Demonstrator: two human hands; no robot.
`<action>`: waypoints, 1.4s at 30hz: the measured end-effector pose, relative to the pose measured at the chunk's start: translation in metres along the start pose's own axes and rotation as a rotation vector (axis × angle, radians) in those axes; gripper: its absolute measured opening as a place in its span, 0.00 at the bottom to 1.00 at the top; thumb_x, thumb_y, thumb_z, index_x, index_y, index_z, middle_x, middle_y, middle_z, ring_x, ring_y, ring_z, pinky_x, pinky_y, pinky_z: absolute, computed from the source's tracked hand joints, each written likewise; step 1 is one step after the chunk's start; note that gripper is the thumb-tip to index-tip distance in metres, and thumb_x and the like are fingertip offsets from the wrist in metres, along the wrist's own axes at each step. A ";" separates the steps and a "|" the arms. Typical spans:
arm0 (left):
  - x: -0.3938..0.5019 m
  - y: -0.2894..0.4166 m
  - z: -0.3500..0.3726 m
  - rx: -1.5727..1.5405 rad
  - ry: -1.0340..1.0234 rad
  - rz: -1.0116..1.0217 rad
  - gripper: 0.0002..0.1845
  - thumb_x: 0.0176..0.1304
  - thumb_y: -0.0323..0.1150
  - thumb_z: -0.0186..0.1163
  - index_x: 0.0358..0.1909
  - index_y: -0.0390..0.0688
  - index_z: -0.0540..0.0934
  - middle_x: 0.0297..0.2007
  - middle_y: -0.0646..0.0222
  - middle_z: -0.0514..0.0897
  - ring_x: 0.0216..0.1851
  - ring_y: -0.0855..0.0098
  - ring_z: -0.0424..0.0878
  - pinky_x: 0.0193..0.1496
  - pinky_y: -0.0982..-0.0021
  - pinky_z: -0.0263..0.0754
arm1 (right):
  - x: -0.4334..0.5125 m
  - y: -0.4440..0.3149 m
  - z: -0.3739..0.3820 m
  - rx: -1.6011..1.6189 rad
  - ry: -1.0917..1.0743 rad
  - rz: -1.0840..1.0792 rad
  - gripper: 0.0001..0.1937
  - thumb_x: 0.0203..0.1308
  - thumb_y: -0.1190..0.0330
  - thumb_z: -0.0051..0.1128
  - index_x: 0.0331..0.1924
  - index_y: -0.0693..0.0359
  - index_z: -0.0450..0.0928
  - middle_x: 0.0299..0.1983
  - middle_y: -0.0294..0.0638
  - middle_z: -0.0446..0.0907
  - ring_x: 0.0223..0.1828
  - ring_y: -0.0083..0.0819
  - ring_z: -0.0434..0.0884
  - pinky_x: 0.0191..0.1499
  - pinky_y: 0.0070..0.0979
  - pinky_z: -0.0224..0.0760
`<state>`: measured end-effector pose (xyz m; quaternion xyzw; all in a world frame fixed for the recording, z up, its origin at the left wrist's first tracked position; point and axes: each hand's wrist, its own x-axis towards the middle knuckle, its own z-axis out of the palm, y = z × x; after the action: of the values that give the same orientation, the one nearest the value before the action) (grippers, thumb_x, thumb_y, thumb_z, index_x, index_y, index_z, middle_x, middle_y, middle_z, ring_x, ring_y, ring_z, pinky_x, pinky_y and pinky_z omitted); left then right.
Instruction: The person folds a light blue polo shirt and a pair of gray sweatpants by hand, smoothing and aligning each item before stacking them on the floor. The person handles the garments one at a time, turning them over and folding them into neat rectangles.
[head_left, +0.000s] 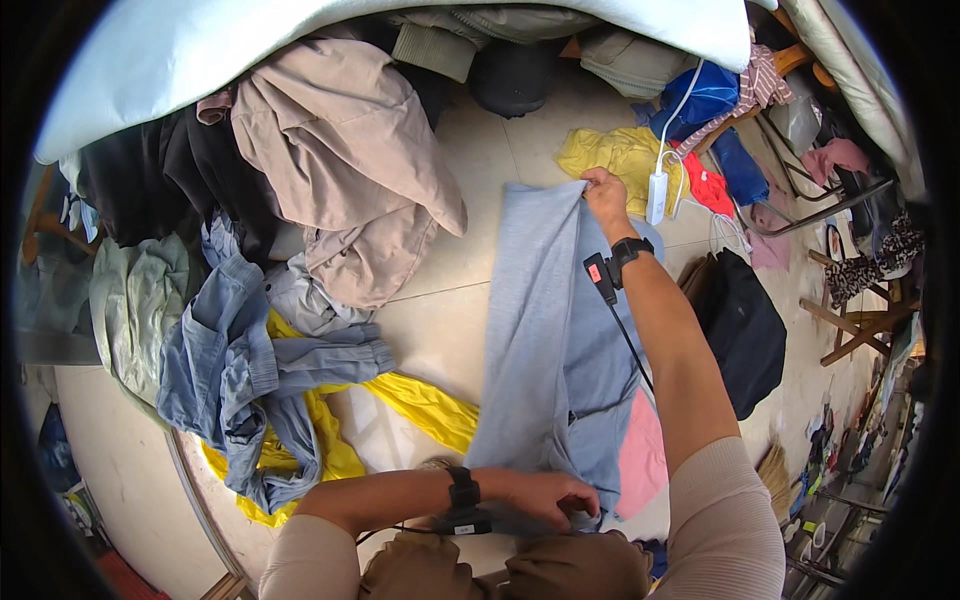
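A pair of light blue-grey trousers (529, 322) lies stretched out before me, one long part folded over a darker blue layer (604, 352). At its far end my right hand (606, 199) pinches the corner of the cloth. My left hand (555, 501) is at the near end, close to my knees, with thumb and fingers curled around the edge of the cloth. Pink cloth (643, 457) shows from under the right side of the garment. Each wrist wears a black strap with a small cabled device.
Denim clothing (225, 360) and yellow cloth (420, 405) are heaped at left. A beige garment (352, 135) hangs over dark clothes. Right of my arm sits a folded black garment (742, 337). A white power strip (657, 196) dangles on its cord above yellow clothing (611, 154).
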<state>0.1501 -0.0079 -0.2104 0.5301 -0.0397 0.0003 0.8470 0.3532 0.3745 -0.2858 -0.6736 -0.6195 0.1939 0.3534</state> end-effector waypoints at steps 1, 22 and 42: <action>0.003 -0.001 -0.002 0.147 0.094 0.113 0.31 0.51 0.25 0.63 0.61 0.43 0.69 0.61 0.65 0.69 0.65 0.68 0.64 0.67 0.66 0.60 | -0.009 0.004 -0.001 -0.060 0.034 -0.053 0.13 0.51 0.78 0.49 0.41 0.64 0.81 0.39 0.54 0.82 0.41 0.47 0.81 0.50 0.32 0.74; -0.042 -0.034 -0.076 1.015 0.874 -0.373 0.25 0.52 0.38 0.67 0.53 0.46 0.77 0.58 0.63 0.74 0.62 0.59 0.67 0.61 0.57 0.65 | -0.326 0.047 -0.131 0.028 0.098 0.729 0.38 0.45 0.68 0.67 0.63 0.69 0.65 0.45 0.50 0.80 0.40 0.35 0.80 0.42 0.29 0.75; 0.004 -0.049 -0.058 0.802 0.835 -0.252 0.33 0.49 0.33 0.68 0.60 0.47 0.72 0.57 0.58 0.74 0.59 0.54 0.69 0.61 0.62 0.67 | -0.393 -0.020 -0.136 -0.320 -0.512 -0.178 0.14 0.41 0.79 0.51 0.36 0.61 0.80 0.56 0.44 0.74 0.64 0.45 0.66 0.63 0.39 0.58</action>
<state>0.1601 0.0221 -0.2793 0.7644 0.3635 0.1235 0.5180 0.3721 -0.0398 -0.2489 -0.5929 -0.7677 0.2256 0.0910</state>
